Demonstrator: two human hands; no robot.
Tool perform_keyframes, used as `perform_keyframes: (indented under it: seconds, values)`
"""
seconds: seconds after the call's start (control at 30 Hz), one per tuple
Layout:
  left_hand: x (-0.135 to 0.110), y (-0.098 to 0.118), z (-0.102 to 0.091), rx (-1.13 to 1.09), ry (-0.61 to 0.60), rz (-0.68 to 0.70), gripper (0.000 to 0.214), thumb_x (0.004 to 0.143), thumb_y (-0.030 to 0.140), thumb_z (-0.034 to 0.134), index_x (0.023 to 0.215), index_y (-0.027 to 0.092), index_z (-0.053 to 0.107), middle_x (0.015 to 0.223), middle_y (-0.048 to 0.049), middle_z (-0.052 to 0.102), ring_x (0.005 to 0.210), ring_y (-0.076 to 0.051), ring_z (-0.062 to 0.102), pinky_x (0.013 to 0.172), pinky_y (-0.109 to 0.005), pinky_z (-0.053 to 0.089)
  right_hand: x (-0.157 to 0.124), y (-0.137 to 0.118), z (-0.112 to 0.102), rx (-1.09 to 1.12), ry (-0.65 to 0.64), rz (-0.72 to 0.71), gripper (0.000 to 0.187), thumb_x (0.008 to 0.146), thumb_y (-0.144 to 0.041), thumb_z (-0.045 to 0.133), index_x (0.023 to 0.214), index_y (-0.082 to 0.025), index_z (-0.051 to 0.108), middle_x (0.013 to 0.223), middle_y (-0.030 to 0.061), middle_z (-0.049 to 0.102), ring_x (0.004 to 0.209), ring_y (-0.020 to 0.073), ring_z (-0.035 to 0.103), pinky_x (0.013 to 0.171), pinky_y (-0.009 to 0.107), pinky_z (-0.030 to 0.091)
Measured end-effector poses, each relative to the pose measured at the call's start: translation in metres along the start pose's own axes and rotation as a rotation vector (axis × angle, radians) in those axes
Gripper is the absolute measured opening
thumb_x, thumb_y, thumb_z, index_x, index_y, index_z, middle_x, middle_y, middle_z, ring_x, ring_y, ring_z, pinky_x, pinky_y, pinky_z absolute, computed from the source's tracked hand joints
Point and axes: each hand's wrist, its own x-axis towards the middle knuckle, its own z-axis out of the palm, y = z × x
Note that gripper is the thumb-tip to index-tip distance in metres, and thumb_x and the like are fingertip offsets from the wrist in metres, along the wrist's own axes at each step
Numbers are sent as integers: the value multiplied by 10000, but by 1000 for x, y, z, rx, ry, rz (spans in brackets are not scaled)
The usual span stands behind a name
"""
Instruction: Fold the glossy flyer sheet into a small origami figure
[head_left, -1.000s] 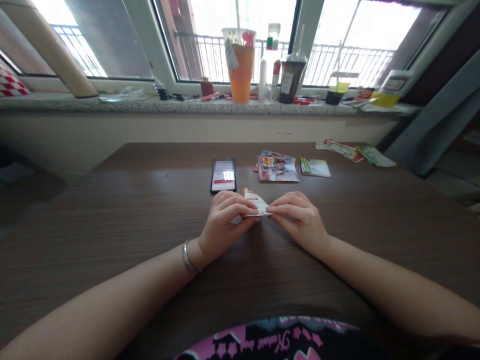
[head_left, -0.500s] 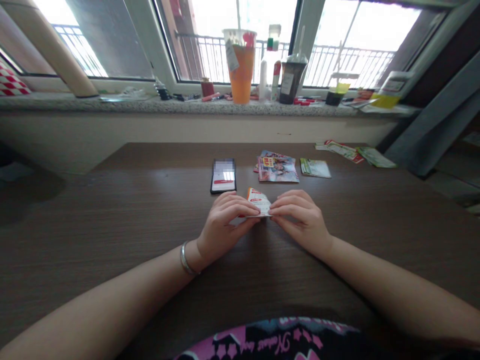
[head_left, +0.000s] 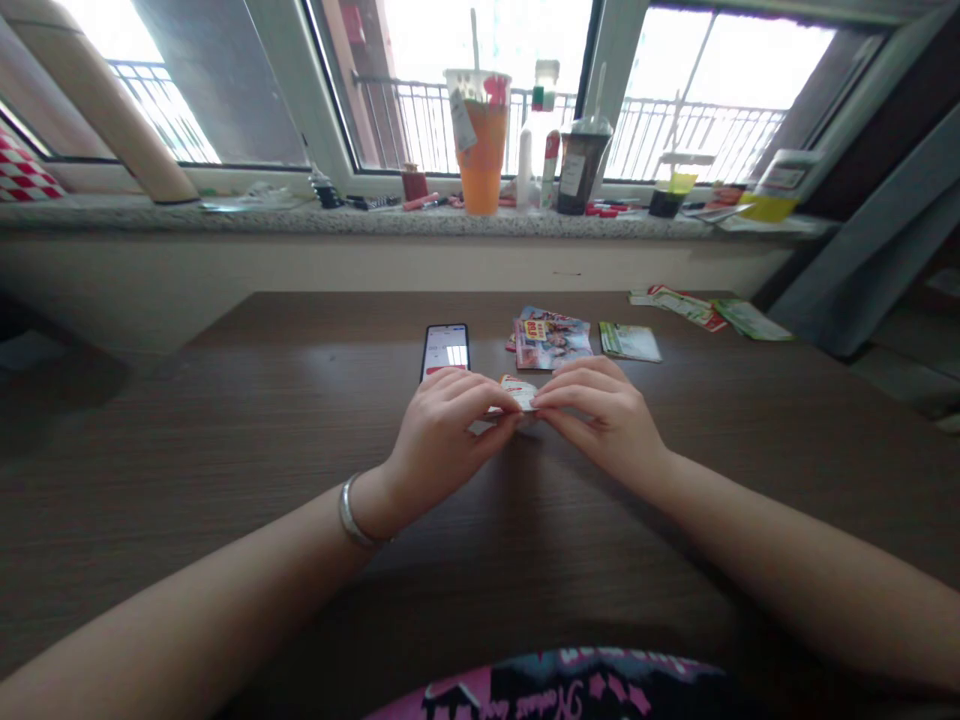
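Between my two hands is a small printed sheet of paper (head_left: 517,392), white with red and orange print, its near edge pinched on both sides. My left hand (head_left: 450,425), with a silver bracelet at the wrist, is closed on the left part of that edge, thumb below and fingers above. On the right part, my right hand (head_left: 604,405) pinches it the same way, fingertips close to the left ones. Much of the paper is hidden behind the fingers. Just beyond my left hand lies a phone (head_left: 445,347) with a lit screen, its lower end covered.
Colourful printed leaflets (head_left: 553,342) lie behind my right hand, beside a green-white card (head_left: 630,342). More leaflets (head_left: 686,306) lie at the table's (head_left: 187,450) far right. On the windowsill (head_left: 375,218) stand an orange drink cup (head_left: 482,150), a dark drink cup (head_left: 581,170) and pens.
Both hands have moved slightly away from me and up with the paper. Less of the paper's printed face shows. My left hand now covers the phone's lower end.
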Motion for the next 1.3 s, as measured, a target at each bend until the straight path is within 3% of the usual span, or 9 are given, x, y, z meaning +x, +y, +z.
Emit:
perform_keyframes:
  seconds: [0.17, 0.37, 0.57, 0.93, 1.3]
  values:
    - [18, 2, -5, 204, -106, 55, 78, 870, 239, 582, 810, 202, 616, 792, -4, 676, 765, -163, 614, 782, -312, 428, 12, 1, 2, -18, 71, -11, 60, 855, -276, 664, 862, -294, 721, 883, -2, 738, 910, 196, 644, 877, 396, 499]
    - [13, -1, 1, 181, -68, -12, 93, 854, 199, 585, 761, 201, 575, 769, 3, 653, 757, -158, 590, 791, -314, 412, 6, 3, 10, -29, 166, 57, 81, 829, -257, 680, 908, -274, 685, 911, 17, 727, 937, 215, 635, 875, 413, 497]
    - [2, -8, 11, 65, -51, -56, 84, 821, 160, 594, 750, 195, 567, 742, 11, 625, 737, -149, 575, 762, -304, 422, -2, 10, 17, 57, 114, 41, 85, 836, -173, 633, 850, -256, 648, 886, -1, 720, 911, 187, 643, 901, 402, 481]
    - [-2, -12, 20, 91, -88, 88, 56, 873, 236, 613, 835, 218, 650, 804, 1, 671, 750, -146, 570, 844, -335, 424, -6, 9, 12, 5, 14, -21, 85, 826, -179, 631, 842, -254, 666, 864, 12, 697, 942, 199, 603, 885, 385, 493]
    - [-2, -8, 14, 134, -62, 143, 60, 858, 217, 622, 810, 217, 658, 787, 12, 672, 733, -143, 557, 811, -330, 417, -6, 4, 14, -5, 72, -32, 116, 779, -133, 651, 818, -242, 652, 834, 0, 715, 933, 196, 621, 869, 382, 509]
